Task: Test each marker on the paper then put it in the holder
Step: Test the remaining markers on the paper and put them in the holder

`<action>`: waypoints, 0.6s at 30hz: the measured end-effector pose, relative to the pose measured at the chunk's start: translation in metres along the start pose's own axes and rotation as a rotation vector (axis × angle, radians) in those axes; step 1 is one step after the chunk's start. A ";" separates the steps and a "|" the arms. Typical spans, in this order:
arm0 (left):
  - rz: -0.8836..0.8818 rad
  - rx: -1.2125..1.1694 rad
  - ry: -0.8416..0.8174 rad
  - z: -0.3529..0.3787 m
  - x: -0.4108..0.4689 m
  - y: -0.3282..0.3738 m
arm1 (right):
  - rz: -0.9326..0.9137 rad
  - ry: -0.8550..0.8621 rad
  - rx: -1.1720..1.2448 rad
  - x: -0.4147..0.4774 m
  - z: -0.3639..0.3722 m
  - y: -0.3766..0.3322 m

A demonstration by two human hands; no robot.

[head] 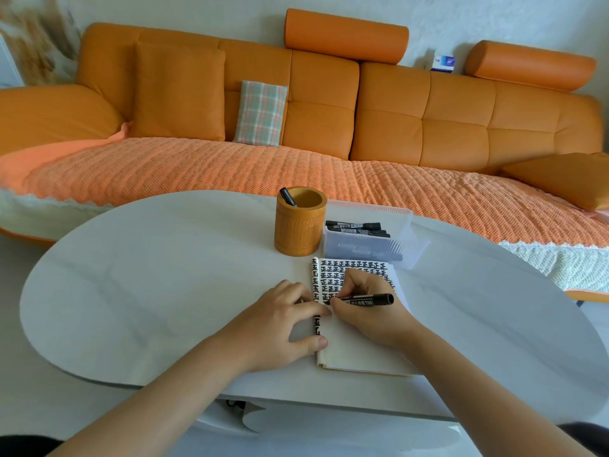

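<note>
A white notepad (359,351) lies on the table, its upper part filled with black marks. My right hand (369,305) grips a black marker (365,300), its tip touching the paper near the left edge. My left hand (283,328) presses flat on the notepad's left edge, fingers apart. Behind the pad stands an orange round holder (298,225) with one black marker (287,196) leaning inside. To its right a clear plastic box (372,249) holds several black markers (357,227).
The white oval table (148,285) stretches wide to the left of the holder. An orange sofa (329,127) with a plaid cushion (260,112) runs behind the table. The table's near edge lies just below the pad.
</note>
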State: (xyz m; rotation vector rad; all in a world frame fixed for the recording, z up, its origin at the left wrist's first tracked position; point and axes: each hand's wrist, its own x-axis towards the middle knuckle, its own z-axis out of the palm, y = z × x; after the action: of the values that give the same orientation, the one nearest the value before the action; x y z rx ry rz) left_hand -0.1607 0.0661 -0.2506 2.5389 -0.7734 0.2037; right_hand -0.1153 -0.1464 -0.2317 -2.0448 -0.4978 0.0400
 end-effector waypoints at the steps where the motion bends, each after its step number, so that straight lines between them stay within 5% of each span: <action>1: -0.001 -0.002 -0.001 0.000 0.000 0.000 | -0.004 -0.009 -0.001 0.000 -0.001 0.000; 18: 0.028 0.014 -0.001 0.000 -0.002 -0.001 | -0.004 0.006 0.018 -0.001 -0.002 -0.005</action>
State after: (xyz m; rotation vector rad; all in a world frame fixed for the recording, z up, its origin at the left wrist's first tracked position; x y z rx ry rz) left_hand -0.1615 0.0681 -0.2513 2.5426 -0.8111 0.2184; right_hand -0.1177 -0.1465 -0.2272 -2.0262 -0.4965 0.0355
